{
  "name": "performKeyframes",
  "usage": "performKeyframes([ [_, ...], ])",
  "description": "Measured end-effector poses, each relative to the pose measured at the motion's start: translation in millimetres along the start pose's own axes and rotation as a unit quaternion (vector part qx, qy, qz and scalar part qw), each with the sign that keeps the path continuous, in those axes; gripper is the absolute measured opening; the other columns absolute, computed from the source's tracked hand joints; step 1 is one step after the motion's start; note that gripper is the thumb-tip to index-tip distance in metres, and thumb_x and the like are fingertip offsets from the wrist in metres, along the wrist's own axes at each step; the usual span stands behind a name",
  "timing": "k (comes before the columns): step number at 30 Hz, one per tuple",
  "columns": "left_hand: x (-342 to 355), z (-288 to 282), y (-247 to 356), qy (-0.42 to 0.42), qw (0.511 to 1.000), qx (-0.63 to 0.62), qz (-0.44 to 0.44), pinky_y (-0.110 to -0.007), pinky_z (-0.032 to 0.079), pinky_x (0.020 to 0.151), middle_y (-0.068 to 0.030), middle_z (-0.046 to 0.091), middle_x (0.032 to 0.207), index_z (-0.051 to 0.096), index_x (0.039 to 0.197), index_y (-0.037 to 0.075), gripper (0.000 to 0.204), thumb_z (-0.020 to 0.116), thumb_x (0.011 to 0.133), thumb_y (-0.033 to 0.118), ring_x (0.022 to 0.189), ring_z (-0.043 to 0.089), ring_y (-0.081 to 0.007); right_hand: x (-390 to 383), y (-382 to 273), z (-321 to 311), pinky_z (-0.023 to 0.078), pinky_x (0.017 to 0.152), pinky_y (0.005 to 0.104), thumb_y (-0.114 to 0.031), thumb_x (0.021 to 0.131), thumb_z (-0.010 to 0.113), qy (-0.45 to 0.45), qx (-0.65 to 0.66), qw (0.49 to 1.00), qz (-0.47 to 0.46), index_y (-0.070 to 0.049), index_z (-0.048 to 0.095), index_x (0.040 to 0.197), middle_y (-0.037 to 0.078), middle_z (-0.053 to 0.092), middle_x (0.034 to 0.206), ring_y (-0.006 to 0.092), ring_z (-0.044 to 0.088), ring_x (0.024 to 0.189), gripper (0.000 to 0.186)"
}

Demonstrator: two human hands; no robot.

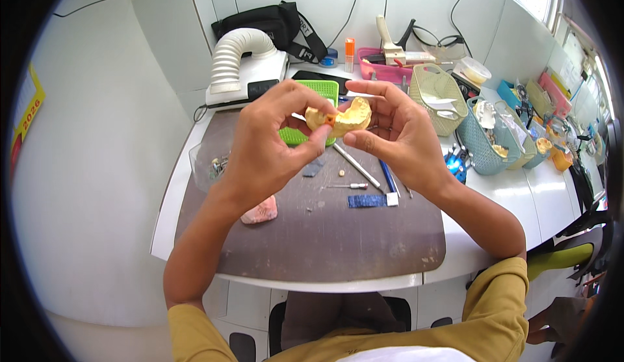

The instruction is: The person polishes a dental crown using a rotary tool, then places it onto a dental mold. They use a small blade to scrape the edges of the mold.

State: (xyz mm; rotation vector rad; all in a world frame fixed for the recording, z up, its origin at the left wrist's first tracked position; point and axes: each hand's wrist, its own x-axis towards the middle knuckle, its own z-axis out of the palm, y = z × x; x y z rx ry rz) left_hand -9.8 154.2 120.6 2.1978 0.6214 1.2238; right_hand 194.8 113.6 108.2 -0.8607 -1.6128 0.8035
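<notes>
A cream-yellow plaster dental cast (354, 117) is held up above the bench between my hands. My left hand (276, 134) grips its left end, thumb and forefinger closing around a small orange piece (330, 120) on the cast. I cannot tell whether that piece is fixed to it. My right hand (400, 128) holds the right end, with the thumb below and the fingers curled behind, partly hidden. Under the hands lie a white-handled tool (357, 167), a small screwdriver-like tool (351, 186), a blue strip (368, 201) and a tiny yellowish tooth-like piece (341, 173).
A brown mat (312, 251) covers the bench. A green basket (318, 88) stands behind my hands, a pink block (260, 210) near my left forearm. Back left is a white ribbed hose (227, 60); baskets, including a blue-grey one (484, 147), line the right.
</notes>
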Motion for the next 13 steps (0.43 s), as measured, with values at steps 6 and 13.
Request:
performKeyframes([
  [6,-13,9,-14,0.033,0.999,0.007,-0.034,-0.028,0.055,0.088,-0.0054,0.062,0.099,0.065,0.099,0.001,0.021,0.064,0.080,-0.009,0.094,0.064,-0.0124,10,14,-3,0.056,0.086,0.0257,-0.008,0.086,0.077,-0.053,0.040,0.998,0.022,0.002,0.055,0.129,0.010,0.069,0.110,0.0114,0.067,0.096,0.049],
  [13,-24,9,-25,0.040,0.996,-0.038,-0.072,-0.030,0.053,0.095,-0.0061,0.064,0.100,0.064,0.101,0.002,0.020,0.060,0.084,-0.007,0.101,0.066,-0.0156,9,19,4,0.056,0.087,0.0271,-0.009,0.086,0.078,-0.074,0.027,0.997,0.021,0.002,0.055,0.129,0.011,0.069,0.110,0.0131,0.067,0.099,0.050],
])
